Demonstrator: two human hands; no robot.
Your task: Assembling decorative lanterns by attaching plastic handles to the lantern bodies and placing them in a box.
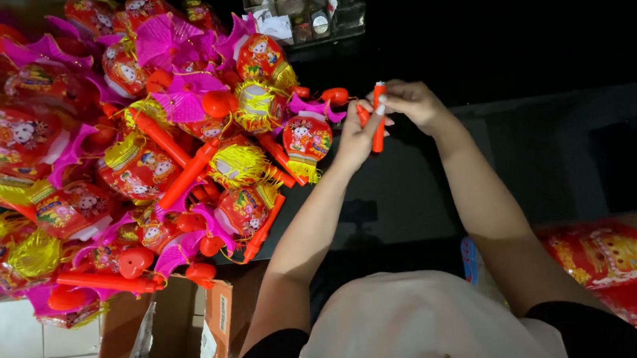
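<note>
Hands (356,138) and (415,102) pinch 1 red stick (378,123) between their fingertips.

Both hands (387,119) together, fingers pinched

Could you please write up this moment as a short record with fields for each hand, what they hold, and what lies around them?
Left hand: grips the lower part of a red plastic stick
Right hand: pinches the stick's upper end
Stick: upright, white tip on top
Beside the hands: pile of red and pink toy lanterns with yellow tassels and red handles
Below the pile: open cardboard box
Lower right: red printed bags
</note>
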